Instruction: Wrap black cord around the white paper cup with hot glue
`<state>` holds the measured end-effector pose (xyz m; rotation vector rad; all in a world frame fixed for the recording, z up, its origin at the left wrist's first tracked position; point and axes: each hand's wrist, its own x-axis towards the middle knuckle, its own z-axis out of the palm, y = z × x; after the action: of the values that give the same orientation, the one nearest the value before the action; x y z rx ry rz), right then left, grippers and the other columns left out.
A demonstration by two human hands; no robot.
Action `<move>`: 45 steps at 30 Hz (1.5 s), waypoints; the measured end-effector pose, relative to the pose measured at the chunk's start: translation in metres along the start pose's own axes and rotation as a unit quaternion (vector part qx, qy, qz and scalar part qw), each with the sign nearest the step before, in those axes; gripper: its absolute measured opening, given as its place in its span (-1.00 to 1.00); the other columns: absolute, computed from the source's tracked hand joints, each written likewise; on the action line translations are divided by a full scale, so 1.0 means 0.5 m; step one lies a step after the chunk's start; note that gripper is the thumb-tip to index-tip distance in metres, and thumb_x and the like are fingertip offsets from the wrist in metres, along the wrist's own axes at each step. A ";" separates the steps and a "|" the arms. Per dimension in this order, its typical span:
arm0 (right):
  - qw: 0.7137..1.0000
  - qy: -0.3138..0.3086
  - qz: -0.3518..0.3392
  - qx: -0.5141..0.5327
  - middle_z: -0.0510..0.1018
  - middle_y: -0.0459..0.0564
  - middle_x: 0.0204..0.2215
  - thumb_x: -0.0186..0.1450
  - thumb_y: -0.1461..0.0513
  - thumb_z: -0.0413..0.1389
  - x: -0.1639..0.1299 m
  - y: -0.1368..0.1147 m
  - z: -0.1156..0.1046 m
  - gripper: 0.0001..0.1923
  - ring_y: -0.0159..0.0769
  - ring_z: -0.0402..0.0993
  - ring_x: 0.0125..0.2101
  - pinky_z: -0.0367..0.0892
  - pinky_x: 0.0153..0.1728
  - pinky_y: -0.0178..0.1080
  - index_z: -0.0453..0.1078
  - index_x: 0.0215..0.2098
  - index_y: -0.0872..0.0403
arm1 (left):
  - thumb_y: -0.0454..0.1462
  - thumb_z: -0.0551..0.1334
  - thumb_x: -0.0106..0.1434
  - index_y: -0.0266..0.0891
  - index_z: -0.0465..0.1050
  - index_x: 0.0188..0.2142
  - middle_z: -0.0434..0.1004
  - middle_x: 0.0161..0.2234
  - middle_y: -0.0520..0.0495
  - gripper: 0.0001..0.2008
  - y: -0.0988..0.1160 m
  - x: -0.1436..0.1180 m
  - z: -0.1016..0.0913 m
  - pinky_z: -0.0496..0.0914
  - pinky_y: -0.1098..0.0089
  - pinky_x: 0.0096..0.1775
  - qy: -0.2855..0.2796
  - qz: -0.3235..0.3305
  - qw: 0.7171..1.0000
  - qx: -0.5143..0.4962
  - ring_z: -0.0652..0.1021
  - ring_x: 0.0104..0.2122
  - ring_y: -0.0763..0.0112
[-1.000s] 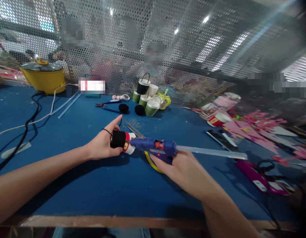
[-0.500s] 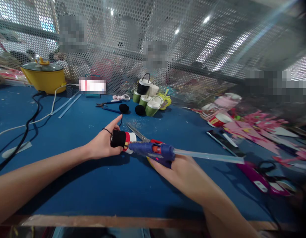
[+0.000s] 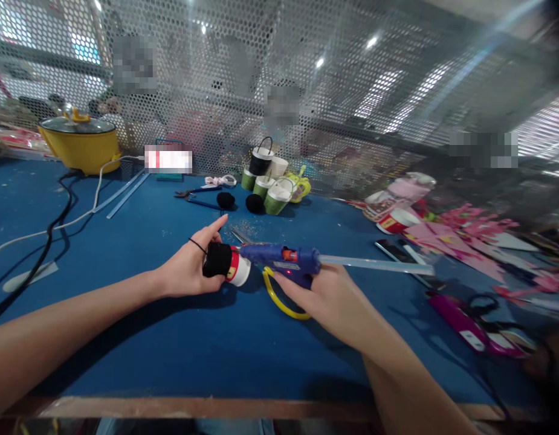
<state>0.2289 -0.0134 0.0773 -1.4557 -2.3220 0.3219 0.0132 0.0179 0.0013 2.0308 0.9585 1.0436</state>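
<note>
- A blue glue gun (image 3: 283,263) was gripped in the right hand (image 3: 327,297), the fingers closed around its handle.
- The long axis of the gun was held nearly level, running left to right across the table (image 3: 125,338); the nozzle was pointed left, toward the left hand (image 3: 188,269).
- A clear glue stick (image 3: 374,264) was seen projecting from the back of the gun, pointed toward the right edge of the table.
- A small paper cup (image 3: 227,264), partly covered in black and banded in red and white, was grasped in the left hand; it was laid on its side, its white end turned right toward the nozzle.
- The nozzle tip was seen at the cup's white end; actual contact could not be told.
- The left index finger was held out straight, away from the cup, while the other fingers were wrapped about it.
- A yellow wire stand (image 3: 279,299) was seen hanging below the gun, just above the table.
- Cup and gun were held near the middle of the table, somewhat toward its near edge.
- Green paper cups (image 3: 270,192) were clustered toward the far edge, and a yellow pot (image 3: 80,142) was set at the far left corner.
- Pink paper cutouts (image 3: 460,232) were scattered toward the right edge.
</note>
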 end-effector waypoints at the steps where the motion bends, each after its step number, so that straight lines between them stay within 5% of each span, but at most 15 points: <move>1: 1.000 0.002 0.000 -0.001 0.46 -0.08 -0.59 0.19 0.24 -0.04 0.003 0.000 0.000 -0.80 -0.33 0.37 -0.56 0.24 -0.48 -0.29 0.29 -0.57 0.06 | -0.37 0.20 -0.02 -0.21 -0.30 0.23 0.22 -0.16 -0.10 -0.10 0.000 0.000 0.000 0.31 0.28 -0.17 -0.003 0.002 1.000 0.003 0.37 -0.23 0.31; 9: 1.000 0.002 0.011 -0.017 0.37 -0.12 -0.73 0.16 0.20 -0.01 0.022 0.003 0.006 -0.78 -0.29 0.39 -0.56 0.22 -0.56 -0.30 0.24 -0.63 0.03 | -0.39 0.20 -0.02 -0.16 -0.32 0.23 0.23 -0.16 -0.11 -0.08 0.000 -0.003 0.000 0.31 0.25 -0.17 -0.011 0.031 0.999 0.025 0.36 -0.21 0.26; 16: 0.982 -0.060 0.143 0.107 0.34 -0.15 -0.79 0.15 0.13 0.04 0.034 0.002 -0.001 -0.74 -0.41 0.28 -0.76 0.20 -0.70 -0.34 0.21 -0.63 0.07 | -0.39 0.20 -0.03 -0.17 -0.30 0.23 0.22 -0.16 -0.11 -0.09 -0.002 0.000 0.000 0.32 0.27 -0.19 -0.004 0.023 0.999 0.023 0.37 -0.24 0.29; 22: 0.977 0.064 0.152 0.133 0.50 -0.05 -0.59 0.09 0.18 0.14 0.098 0.059 0.002 -0.84 -0.37 0.43 -0.56 0.31 -0.52 -0.33 0.32 -0.49 0.13 | -0.37 0.21 -0.04 -0.22 -0.29 0.23 0.21 -0.18 -0.09 -0.08 -0.004 0.006 -0.006 0.33 0.33 -0.26 0.006 -0.021 0.999 -0.027 0.38 -0.30 0.36; 27: 0.982 0.040 0.166 0.079 0.46 -0.03 -0.66 0.22 0.15 0.00 0.160 0.131 0.056 -0.68 -0.39 0.39 -0.62 0.30 -0.50 -0.29 0.27 -0.65 0.10 | -0.37 0.21 -0.04 -0.20 -0.28 0.23 0.21 -0.19 -0.07 -0.09 -0.001 0.008 -0.007 0.34 0.34 -0.27 0.012 -0.035 0.999 -0.037 0.38 -0.32 0.38; 31: 0.982 0.072 0.174 0.011 0.30 -0.06 -0.78 0.13 0.16 0.11 0.183 0.154 0.084 -0.63 -0.28 0.37 -0.58 0.25 -0.49 -0.24 0.18 -0.77 0.05 | -0.36 0.22 -0.04 -0.19 -0.26 0.22 0.22 -0.21 -0.06 -0.09 0.001 0.009 -0.007 0.34 0.32 -0.25 0.014 -0.040 0.999 -0.029 0.38 -0.33 0.39; 36: 0.989 0.118 0.089 -0.017 0.44 0.03 -0.46 0.12 0.18 0.11 0.164 0.068 0.068 -0.84 -0.21 0.36 -0.30 0.24 -0.30 -0.22 0.38 -0.56 0.08 | -0.36 0.23 -0.07 -0.23 -0.25 0.22 0.23 -0.19 -0.07 -0.08 0.005 0.010 -0.007 0.33 0.29 -0.21 0.019 -0.065 0.997 -0.035 0.38 -0.32 0.38; 39: 0.992 0.036 -0.109 0.046 0.44 -0.03 -0.41 0.16 0.19 0.06 0.146 -0.021 0.067 -0.85 -0.36 0.35 -0.39 0.24 -0.33 -0.29 0.44 -0.38 0.08 | -0.36 0.22 -0.07 -0.25 -0.23 0.21 0.26 -0.14 -0.12 -0.10 0.005 0.011 -0.005 0.34 0.27 -0.20 0.015 -0.057 0.996 -0.072 0.41 -0.29 0.35; 41: 0.983 -0.007 -0.180 0.028 0.42 -0.04 -0.46 0.10 0.29 0.07 0.142 -0.069 0.077 -0.92 -0.37 0.31 -0.42 0.21 -0.38 -0.30 0.42 -0.46 0.11 | -0.37 0.21 -0.07 -0.26 -0.14 0.19 0.29 -0.11 -0.15 -0.16 0.003 0.011 -0.003 0.35 0.28 -0.19 0.011 -0.036 0.994 -0.106 0.42 -0.24 0.32; 45: 0.987 -0.006 -0.162 -0.006 0.38 -0.05 -0.55 0.00 0.41 0.04 0.148 -0.107 0.101 -0.88 -0.35 0.25 -0.46 0.14 -0.47 -0.30 0.28 -0.62 0.11 | -0.37 0.21 -0.06 -0.32 0.19 0.02 0.41 -0.26 -0.10 -0.42 0.000 0.012 -0.002 0.38 0.31 -0.27 -0.005 -0.035 0.996 -0.086 0.45 -0.31 0.32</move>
<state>0.1348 0.0303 0.0670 -1.0584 -2.5217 0.2257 0.0148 0.0228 0.0039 1.8471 0.8959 1.0395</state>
